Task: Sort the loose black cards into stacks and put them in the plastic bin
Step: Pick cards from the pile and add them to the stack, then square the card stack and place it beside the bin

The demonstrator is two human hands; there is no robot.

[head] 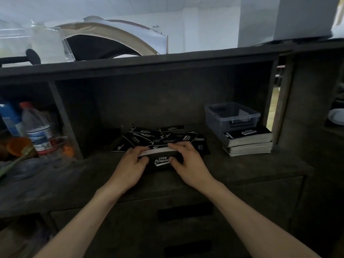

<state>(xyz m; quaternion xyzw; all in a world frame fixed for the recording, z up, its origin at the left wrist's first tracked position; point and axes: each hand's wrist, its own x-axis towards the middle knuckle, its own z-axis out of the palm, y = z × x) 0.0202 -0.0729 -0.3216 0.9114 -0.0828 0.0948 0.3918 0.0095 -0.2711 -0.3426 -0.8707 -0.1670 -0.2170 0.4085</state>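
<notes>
Both hands are wrapped around a small stack of black cards (161,161) at the table's (74,179) near edge, left hand (130,164) on one end, right hand (188,161) on the other. Just behind sits the messy pile of loose cards (158,136). Farther back right, a finished stack (247,143) sits right in front of the clear plastic bin (231,116).

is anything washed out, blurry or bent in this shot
Head view: the desk alcove is dim, though white print on the card stack gripped by the left hand and right hand is readable; the room above the shelf is washed out; the bottle at left is blurred; the wide lens bows the shelf.
</notes>
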